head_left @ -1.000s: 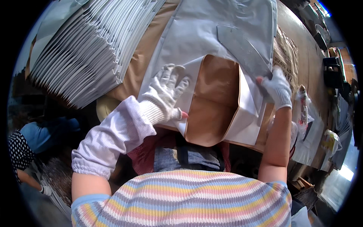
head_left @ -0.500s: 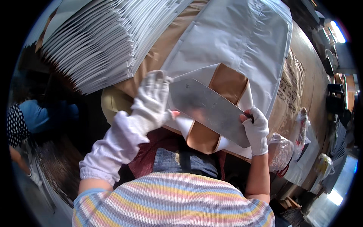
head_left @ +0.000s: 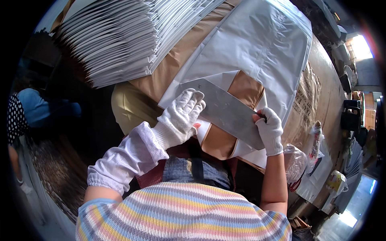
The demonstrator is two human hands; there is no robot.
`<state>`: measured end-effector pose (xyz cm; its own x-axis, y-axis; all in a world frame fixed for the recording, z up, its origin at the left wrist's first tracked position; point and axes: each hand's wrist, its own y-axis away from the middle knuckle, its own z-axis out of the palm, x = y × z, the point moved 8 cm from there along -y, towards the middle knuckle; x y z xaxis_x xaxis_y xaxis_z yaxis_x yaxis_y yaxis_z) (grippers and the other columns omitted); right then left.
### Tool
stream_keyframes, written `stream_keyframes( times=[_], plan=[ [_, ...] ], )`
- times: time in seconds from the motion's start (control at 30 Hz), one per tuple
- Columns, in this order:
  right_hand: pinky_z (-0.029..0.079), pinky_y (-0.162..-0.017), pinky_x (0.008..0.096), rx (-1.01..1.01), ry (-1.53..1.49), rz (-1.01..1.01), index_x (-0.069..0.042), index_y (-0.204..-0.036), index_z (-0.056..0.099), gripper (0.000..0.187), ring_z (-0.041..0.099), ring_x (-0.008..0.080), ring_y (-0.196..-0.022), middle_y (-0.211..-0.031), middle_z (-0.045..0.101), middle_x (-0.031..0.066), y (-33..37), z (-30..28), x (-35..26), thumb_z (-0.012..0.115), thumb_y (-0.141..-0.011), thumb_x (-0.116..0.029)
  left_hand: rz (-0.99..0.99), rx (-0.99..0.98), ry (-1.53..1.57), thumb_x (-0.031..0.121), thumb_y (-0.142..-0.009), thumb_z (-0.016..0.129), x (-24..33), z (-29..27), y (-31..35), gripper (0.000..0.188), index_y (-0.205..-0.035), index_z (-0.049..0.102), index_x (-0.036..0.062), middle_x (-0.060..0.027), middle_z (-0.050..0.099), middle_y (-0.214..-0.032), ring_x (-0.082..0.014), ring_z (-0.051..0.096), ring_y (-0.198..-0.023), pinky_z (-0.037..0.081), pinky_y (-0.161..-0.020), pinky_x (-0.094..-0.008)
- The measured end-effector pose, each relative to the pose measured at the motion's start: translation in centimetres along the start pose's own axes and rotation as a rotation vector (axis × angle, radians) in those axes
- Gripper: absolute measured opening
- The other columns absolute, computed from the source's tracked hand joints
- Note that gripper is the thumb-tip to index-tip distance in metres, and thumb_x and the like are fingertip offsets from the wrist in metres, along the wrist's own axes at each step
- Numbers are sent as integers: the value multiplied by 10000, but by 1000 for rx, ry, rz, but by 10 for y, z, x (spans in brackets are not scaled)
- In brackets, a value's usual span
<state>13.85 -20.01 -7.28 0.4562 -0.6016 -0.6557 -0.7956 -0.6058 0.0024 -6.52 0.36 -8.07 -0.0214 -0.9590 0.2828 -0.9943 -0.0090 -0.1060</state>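
Note:
A flat grey metal plate (head_left: 227,110) lies slantwise across the spread end of a white paper sack (head_left: 249,48), whose brown inside (head_left: 246,86) shows above and below the plate. My right hand (head_left: 270,130), in a fingerless white glove, grips the plate's right end between thumb and fingers. Over the plate's lower left edge, my left hand (head_left: 181,116) is laid out with its gloved fingers stretched; its thumb tip sticks out bare. Whether that palm presses on the plate or just hovers, I cannot tell. A white sleeve cover (head_left: 124,156) runs up my left forearm.
A tall fanned stack of white folded sacks (head_left: 112,40) stands at the upper left, beside brown paper (head_left: 181,50). Printed brown wrapping (head_left: 307,94) lies to the right. Clear plastic bags (head_left: 295,160) sit near my right arm. Another person (head_left: 38,112) is at far left.
My left hand has moved right, over the plate's edge, from the plate's left end. The plate has tilted slightly; my right hand still holds it. The view has shifted a little.

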Motion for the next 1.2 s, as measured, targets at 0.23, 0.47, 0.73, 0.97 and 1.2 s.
stream_keyframes(
  times=[0.23, 0.47, 0.73, 0.97, 1.2],
  plan=[
    [514, -663, 421, 134, 171, -201, -66, -914, 665, 117, 642, 357, -733, -840, 651, 154, 10, -8, -9, 709, -814, -22, 10, -25, 26, 288, -835, 752, 7, 0, -11, 763, -1492, 505, -13, -204, 482, -1573, -398, 354, -1520, 312, -1222, -491],
    [217, -1266, 569, -22, 389, -466, -56, -1384, 623, 801, 392, 375, -1485, -1562, 475, 196, 38, 36, -55, 792, -748, -514, 52, -45, -61, 149, -859, 716, 11, -6, -6, 662, -1478, 532, 3, -281, 442, -1573, -477, 348, -1504, 339, -1200, -549],
    [230, -1267, 548, 12, 349, -472, -58, -1383, 624, 793, 417, 367, -1466, -1545, 492, 189, 43, 34, -45, 793, -752, -506, 78, -88, -131, 180, -864, 729, 19, -2, -9, 650, -1475, 550, 47, -271, 415, -1593, -497, 339, -1497, 349, -1195, -551],
    [291, -1254, 507, 67, 51, -406, -42, -1194, 714, 501, 485, 349, -1424, -1468, 586, 164, 35, 14, -44, 795, -742, -241, 149, -215, 20, 211, -670, 798, 30, -31, -37, 728, -1319, 598, -50, -270, 551, -1431, -460, 493, -1361, 413, -1158, -508],
    [427, -1164, 524, -63, 42, -497, -61, -958, 724, 386, 568, 372, -1312, -1326, 675, 123, 74, -6, -29, 633, -600, 50, 521, 137, -332, 177, -792, 704, 15, 3, -23, 342, -1101, 676, 34, -128, 675, -1062, -281, 645, -1039, 535, -840, -439]
  ],
)
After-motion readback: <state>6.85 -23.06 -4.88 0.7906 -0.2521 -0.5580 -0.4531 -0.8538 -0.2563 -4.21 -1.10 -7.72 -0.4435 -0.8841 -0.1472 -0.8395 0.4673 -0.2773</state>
